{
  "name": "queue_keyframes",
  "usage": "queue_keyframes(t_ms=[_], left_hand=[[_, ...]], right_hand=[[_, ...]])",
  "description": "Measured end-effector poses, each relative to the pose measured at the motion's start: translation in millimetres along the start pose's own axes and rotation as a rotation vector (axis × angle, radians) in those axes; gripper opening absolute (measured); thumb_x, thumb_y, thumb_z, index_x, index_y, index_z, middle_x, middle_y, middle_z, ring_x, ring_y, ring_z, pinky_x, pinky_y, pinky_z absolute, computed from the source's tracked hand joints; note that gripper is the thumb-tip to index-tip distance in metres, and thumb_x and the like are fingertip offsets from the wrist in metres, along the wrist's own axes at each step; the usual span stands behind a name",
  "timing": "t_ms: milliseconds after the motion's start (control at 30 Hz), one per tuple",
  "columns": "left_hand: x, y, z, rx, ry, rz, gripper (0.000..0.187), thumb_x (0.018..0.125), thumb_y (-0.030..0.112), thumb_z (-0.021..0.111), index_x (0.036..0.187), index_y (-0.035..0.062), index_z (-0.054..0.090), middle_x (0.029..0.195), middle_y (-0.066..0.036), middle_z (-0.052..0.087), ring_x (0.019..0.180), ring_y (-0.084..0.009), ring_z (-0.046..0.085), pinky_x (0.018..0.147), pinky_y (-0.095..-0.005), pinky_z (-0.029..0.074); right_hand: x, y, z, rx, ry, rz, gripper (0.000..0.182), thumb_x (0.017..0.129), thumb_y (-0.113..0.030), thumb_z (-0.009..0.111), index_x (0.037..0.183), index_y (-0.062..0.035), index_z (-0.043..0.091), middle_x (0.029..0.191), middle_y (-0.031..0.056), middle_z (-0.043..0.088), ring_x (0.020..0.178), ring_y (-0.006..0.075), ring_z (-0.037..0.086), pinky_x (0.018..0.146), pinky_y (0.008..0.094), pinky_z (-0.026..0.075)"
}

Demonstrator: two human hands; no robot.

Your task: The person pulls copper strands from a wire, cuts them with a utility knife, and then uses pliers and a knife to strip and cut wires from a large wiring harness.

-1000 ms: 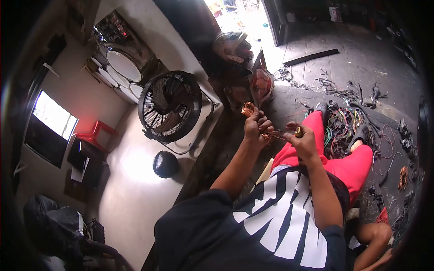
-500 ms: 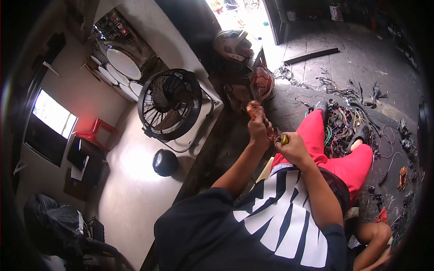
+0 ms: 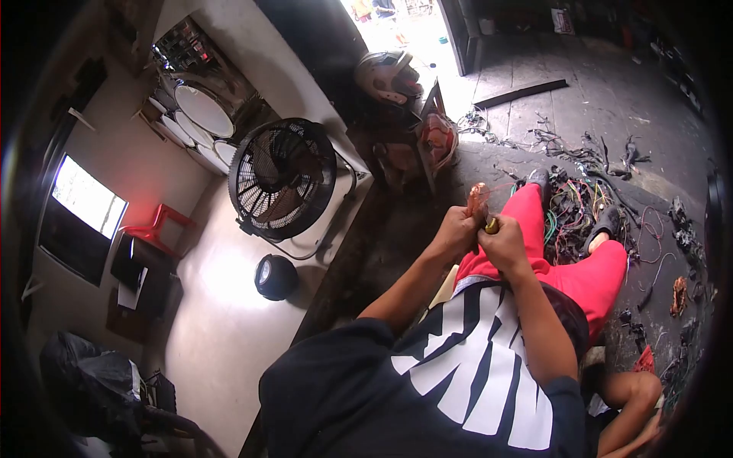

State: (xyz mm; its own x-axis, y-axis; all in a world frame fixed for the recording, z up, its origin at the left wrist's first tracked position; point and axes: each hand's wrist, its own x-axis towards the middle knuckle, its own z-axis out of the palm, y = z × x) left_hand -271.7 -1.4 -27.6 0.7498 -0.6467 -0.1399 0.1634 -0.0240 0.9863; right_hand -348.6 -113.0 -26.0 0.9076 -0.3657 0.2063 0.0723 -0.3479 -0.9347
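Note:
My left hand (image 3: 456, 230) is closed around a bundle of copper wire (image 3: 479, 200), whose top end sticks up past the fingers. A thin reddish wire trails from that bundle toward the right. Close beside it, my right hand (image 3: 505, 246) is wrapped round a small tool with a yellow handle (image 3: 492, 225); its kind is hidden by the fingers. Both hands meet above my lap, over the red trousers (image 3: 527, 229). A tangle of coloured wires (image 3: 576, 202) lies on the floor between my feet.
Scraps of black sheathing (image 3: 685, 225) and a small copper bundle (image 3: 679, 296) lie on the floor at right. Another person's bent arm or leg (image 3: 634, 397) shows at lower right. At left stand a black fan (image 3: 282, 175), a round lamp (image 3: 276, 277) and a helmet (image 3: 388, 76).
My left hand has brought the copper wire bundle to the right and slightly down, against my right hand. The right hand has shifted a little to the right, still on the yellow-handled tool.

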Motion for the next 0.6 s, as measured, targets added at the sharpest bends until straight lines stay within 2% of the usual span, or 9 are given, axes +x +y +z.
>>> queue_keyframes(t_ms=[33,133,167,267,300,400,500,600], left_hand=[[-0.4,2.4,-1.7,0.081,0.004,-0.009,0.037,0.09,0.038,0.053,0.07,0.0071,0.055,0.054,0.003,0.047,0.041,-0.0078,0.044,0.036,-0.0239,0.033],[2.1,0.2,-10.6,-0.035,0.118,0.081,0.039,0.089,0.04,0.054,0.068,0.0076,0.054,0.051,0.003,0.045,0.036,-0.0066,0.038,0.033,-0.0227,0.027],[2.5,2.1,-13.4,-0.158,0.154,0.065,0.038,0.087,0.04,0.057,0.066,0.01,0.05,0.05,0.003,0.042,0.034,-0.0062,0.034,0.032,-0.0223,0.024],[1.0,11.4,-25.7,-0.346,0.185,0.003,0.035,0.085,0.038,0.06,0.066,0.0124,0.046,0.049,0.004,0.039,0.034,-0.006,0.034,0.032,-0.0218,0.023],[3.8,8.7,-25.4,-0.309,0.235,0.044,0.034,0.083,0.036,0.064,0.066,0.014,0.043,0.048,0.004,0.037,0.034,-0.0062,0.034,0.031,-0.0222,0.023],[1.6,5.2,-29.2,-0.224,0.183,0.079,0.03,0.085,0.029,0.063,0.067,0.0136,0.044,0.049,0.003,0.038,0.035,-0.008,0.037,0.031,-0.0232,0.027],[8.5,-3.6,-24.0,-0.468,0.148,0.2,0.027,0.087,0.026,0.06,0.069,0.0134,0.044,0.053,0.001,0.044,0.039,-0.0104,0.043,0.033,-0.0234,0.032],[12.8,2.8,-10.2,-0.822,0.301,0.175,0.026,0.088,0.029,0.057,0.072,0.0134,0.044,0.06,-0.001,0.048,0.045,-0.0124,0.048,0.035,-0.025,0.036]], right_hand=[[1.3,1.3,-1.0,0.076,0.023,0.0,0.011,0.07,-0.005,0.06,0.077,0.0031,0.061,0.062,0.0096,0.058,0.055,0.0133,0.055,0.053,0.0289,0.044],[8.3,4.6,-7.2,0.265,0.056,0.028,0.01,0.073,-0.007,0.064,0.078,0.0014,0.063,0.065,0.0047,0.06,0.058,0.01,0.054,0.055,0.0261,0.044],[8.1,3.1,-11.6,0.3,0.048,0.061,0.01,0.073,-0.008,0.064,0.079,0.0008,0.063,0.066,0.0033,0.059,0.059,0.0092,0.054,0.055,0.0252,0.044],[6.0,-6.5,-16.7,0.4,-0.053,0.172,0.014,0.076,-0.011,0.067,0.082,0.0009,0.063,0.068,0.0011,0.059,0.06,0.0079,0.052,0.057,0.0224,0.043],[4.2,-13.4,-15.7,0.428,-0.097,0.201,0.015,0.076,-0.011,0.067,0.082,0.0013,0.063,0.068,0.0014,0.059,0.061,0.0077,0.052,0.057,0.0222,0.043],[2.4,-14.7,-9.1,0.383,-0.188,0.234,0.018,0.076,-0.013,0.069,0.083,0.0021,0.062,0.07,0.0017,0.059,0.061,0.0071,0.052,0.057,0.0214,0.043],[0.8,-17.8,-6.5,0.367,-0.24,0.229,0.019,0.075,-0.014,0.07,0.083,0.0023,0.061,0.069,0.001,0.058,0.061,0.0066,0.051,0.056,0.0213,0.042],[1.2,-6.2,1.7,0.359,-0.212,0.16,0.017,0.074,-0.011,0.069,0.08,0.0024,0.061,0.067,0.0001,0.057,0.059,0.0064,0.05,0.054,0.0217,0.041]])
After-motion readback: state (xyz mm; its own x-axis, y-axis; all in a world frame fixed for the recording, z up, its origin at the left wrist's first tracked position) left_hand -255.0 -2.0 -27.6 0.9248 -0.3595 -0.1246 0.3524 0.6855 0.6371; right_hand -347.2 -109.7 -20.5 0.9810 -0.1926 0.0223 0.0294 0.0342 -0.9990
